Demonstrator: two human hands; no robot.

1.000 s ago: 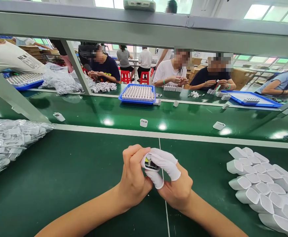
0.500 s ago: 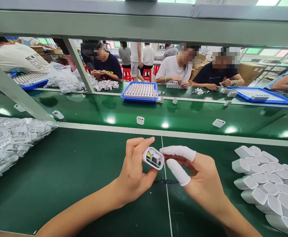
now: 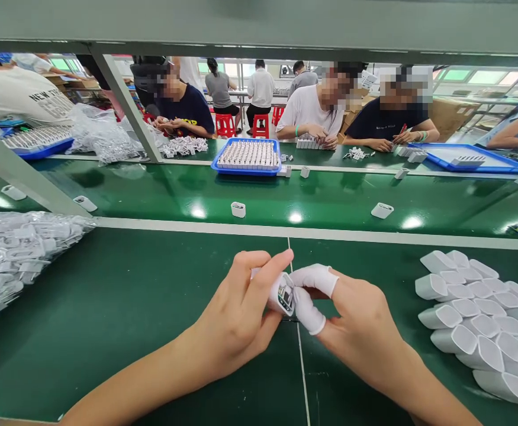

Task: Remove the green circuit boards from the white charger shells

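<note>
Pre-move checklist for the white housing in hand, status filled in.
1. Left hand grips the white housing: ok.
2. Housing's open end in view, internal parts showing: ok.
3. White finger covers on right hand, thumb and index finger: ok.
4. Right fingertips holding a small part at the housing's rim: cannot tell.
5. Internal parts fully seated: cannot tell.
6. Grouped white shells apart from both hands: ok.

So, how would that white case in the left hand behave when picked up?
The white case is probably stiff, judging by its moulded-looking walls. It's likely light, being small next to the left hand holding it. The electronics exposed at its open end could be fragile.
</note>
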